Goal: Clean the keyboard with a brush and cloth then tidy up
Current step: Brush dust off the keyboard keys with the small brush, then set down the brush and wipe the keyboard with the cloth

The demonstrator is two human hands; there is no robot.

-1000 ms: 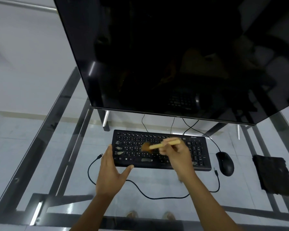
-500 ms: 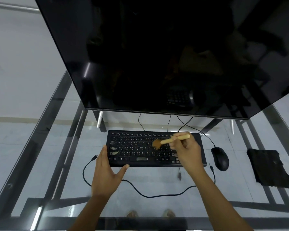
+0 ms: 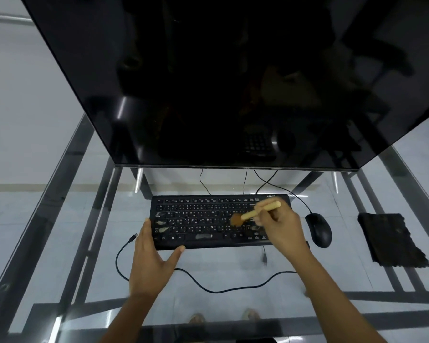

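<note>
A black keyboard lies on the glass table below the monitor, with pale smudges on its left keys and space bar. My right hand grips a wooden-handled brush over the keyboard's right half; its brown bristles touch the keys right of centre. My left hand braces the keyboard's front left corner, fingers along the left edge and thumb at the front edge. A dark cloth lies flat at the far right of the table.
A large dark monitor looms over the back of the table. A black mouse sits right of the keyboard. A loose black cable with a USB plug loops in front. Metal frame bars show through the glass table.
The brush has swept from the keyboard's middle toward its right side. My left hand has stayed on the front left corner. The view has shifted slightly.
</note>
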